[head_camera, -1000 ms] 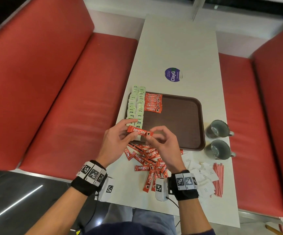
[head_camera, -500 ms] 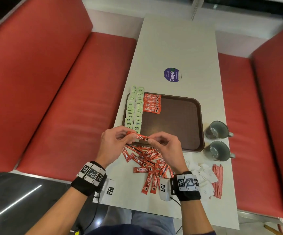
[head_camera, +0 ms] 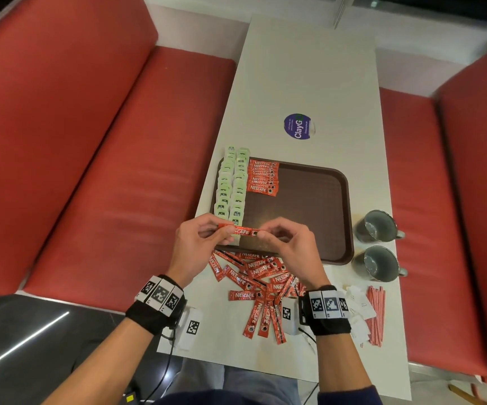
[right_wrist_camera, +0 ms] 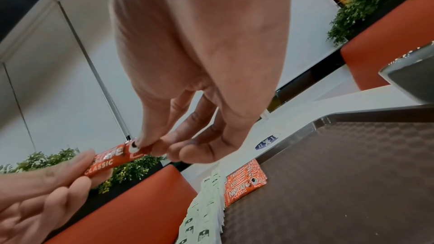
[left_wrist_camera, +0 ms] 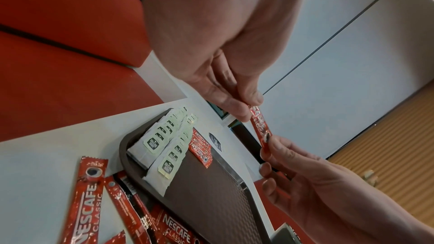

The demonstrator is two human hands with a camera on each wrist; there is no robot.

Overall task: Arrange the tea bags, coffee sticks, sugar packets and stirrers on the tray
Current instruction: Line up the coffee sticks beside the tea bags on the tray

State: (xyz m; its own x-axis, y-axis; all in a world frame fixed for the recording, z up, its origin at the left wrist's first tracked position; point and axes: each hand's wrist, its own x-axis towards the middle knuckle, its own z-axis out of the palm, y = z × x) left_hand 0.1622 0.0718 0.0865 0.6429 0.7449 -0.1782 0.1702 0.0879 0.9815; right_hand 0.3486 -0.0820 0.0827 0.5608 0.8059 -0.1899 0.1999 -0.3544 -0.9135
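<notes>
Both hands hold one red coffee stick [head_camera: 240, 231] level above the near left corner of the brown tray [head_camera: 309, 217]. My left hand [head_camera: 198, 244] pinches its left end and my right hand [head_camera: 287, 244] pinches its right end. The wrist views show the same coffee stick [left_wrist_camera: 260, 126] [right_wrist_camera: 112, 159] held between thumb and fingertips. On the tray, two rows of green tea bags [head_camera: 232, 185] line the left side, with a short stack of coffee sticks [head_camera: 262, 178] beside them. A loose heap of coffee sticks [head_camera: 256, 285] lies on the table below my hands.
White sugar packets [head_camera: 359, 308] and red stirrers [head_camera: 376, 314] lie at the table's near right. Two grey cups [head_camera: 378, 244] stand right of the tray. A round purple sticker [head_camera: 298, 126] sits beyond the tray. Red bench seats flank the white table [head_camera: 309, 68].
The stick stays pinched between both hands; the hands have shifted it slightly and levelled it over the tray's near edge. Nothing on the tray has moved.
</notes>
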